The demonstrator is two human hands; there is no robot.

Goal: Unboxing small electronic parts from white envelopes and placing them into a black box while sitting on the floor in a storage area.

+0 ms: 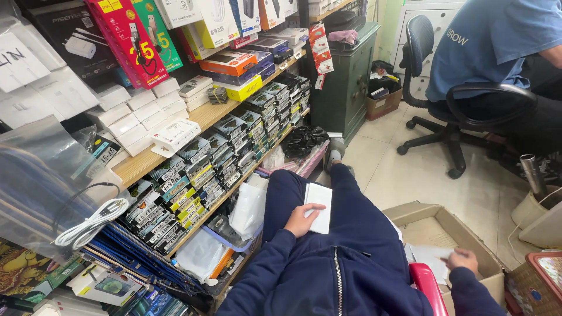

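My left hand (301, 219) rests on a flat white box (319, 207) that lies on my leg, on the dark blue trousers (345, 234). My fingers are bent over its near left edge and my thumb lies across the top, so I hold it down more than I grip it.

The box looks thin, light and stiff, like smooth card. I think it could slide off my leg, since the card looks slippery. The long side edges seem the best place to pinch it, thumb on top and fingers below. The corners might dent if squeezed hard.

Its long side runs from near to far, along my leg, and the far short end points at the shelves (222, 111) and the floor.

My right hand (462, 260) is over at the right, inside an open brown cardboard box (462, 231). Its fingers are loosely spread on some white paper (430, 257). I cannot tell if they hold it.
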